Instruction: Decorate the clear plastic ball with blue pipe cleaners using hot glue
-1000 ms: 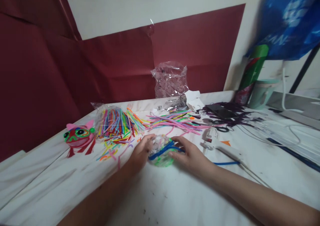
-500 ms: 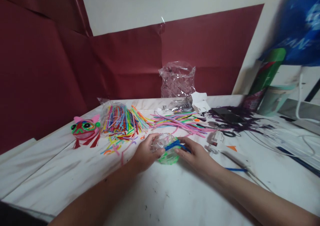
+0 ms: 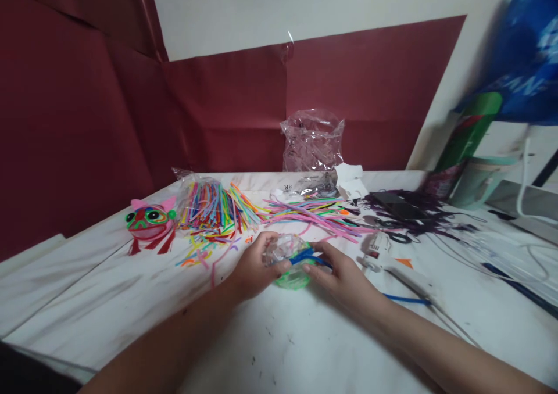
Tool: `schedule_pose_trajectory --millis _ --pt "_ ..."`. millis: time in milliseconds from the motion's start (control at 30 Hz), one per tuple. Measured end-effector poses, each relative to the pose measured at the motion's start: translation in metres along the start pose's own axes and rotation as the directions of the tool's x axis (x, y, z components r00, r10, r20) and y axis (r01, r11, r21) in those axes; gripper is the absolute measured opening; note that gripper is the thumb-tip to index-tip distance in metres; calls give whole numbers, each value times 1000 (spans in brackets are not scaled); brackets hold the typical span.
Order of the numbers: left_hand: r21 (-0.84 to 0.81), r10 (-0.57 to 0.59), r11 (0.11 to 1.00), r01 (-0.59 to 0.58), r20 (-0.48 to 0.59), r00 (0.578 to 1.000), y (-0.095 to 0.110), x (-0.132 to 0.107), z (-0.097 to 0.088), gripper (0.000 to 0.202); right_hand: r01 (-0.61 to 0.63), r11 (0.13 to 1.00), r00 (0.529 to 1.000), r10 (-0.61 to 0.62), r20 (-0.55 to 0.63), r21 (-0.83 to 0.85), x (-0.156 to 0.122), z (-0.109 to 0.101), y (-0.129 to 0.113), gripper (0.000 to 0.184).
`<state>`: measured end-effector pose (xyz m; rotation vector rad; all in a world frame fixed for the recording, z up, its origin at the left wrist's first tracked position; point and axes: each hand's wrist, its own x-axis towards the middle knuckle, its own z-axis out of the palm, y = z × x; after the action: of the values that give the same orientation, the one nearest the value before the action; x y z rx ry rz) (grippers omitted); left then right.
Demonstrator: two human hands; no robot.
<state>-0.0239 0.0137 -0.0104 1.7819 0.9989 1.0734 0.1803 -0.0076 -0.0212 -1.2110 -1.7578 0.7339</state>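
Observation:
Between my hands is a clear, rounded plastic piece with bright green fuzzy trim along its near side. My left hand is closed around its left side, the thumb lying over the front by a blue pipe cleaner. That blue strip crosses the middle of the plastic piece. On the right, my right hand pinches the blue pipe cleaner between thumb and fingers, against the piece's edge. Its far end seems to come out beyond my right forearm. The fingertips behind the piece are hidden.
A small animal-face craft stands at left, beside a bag of colourful pipe cleaners. Loose pipe cleaners lie behind my hands. To the right are a glue gun, scissors, a dark phone and a cup.
My left thumb has shifted slightly right, over the blue pipe cleaner. The blue end beyond my right forearm has swung a little. The whole view has shifted slightly.

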Motion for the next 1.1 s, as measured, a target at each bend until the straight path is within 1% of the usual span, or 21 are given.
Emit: schedule_pose_trajectory --millis 67,167,267,333,433,533,633,767,933,1100 --pt "9 4 1000 -4 -3 1000 2 -1 1 48 5 999 1000 -6 -22 -43 -2 1 -1 38" --pt "-38 -25 999 25 14 1000 2 -1 0 48 -4 997 999 2 -34 -73 -3 2 -2 38" --pt "-102 -45 994 51 52 998 -1 2 -4 52 -24 999 1000 23 -6 -45 -1 1 -1 35" --pt "-98 -53 993 59 64 997 -2 4 -6 52 -24 1000 999 24 28 0 1 -1 0 34" --pt "-67 -75 995 78 51 996 -3 6 -9 51 -11 999 999 10 42 40 4 -4 2 32" --pt "-103 -82 991 87 43 996 -4 8 -9 52 -2 1000 1000 2 26 30 6 -6 4 30" --pt "-121 -96 987 101 48 994 -7 8 -8 50 5 999 999 -6 34 35 6 -6 5 31" --pt "-143 -73 987 78 40 997 -6 8 -5 47 -8 1000 999 6 53 26 7 -6 5 32" --pt "-148 -82 985 83 9 997 -3 6 -2 49 -20 1000 1000 20 16 -1 5 -4 1 32" --pt "-217 -108 970 105 0 994 -6 5 -2 44 -11 1000 1000 10 -10 -21 3 -2 1 32"
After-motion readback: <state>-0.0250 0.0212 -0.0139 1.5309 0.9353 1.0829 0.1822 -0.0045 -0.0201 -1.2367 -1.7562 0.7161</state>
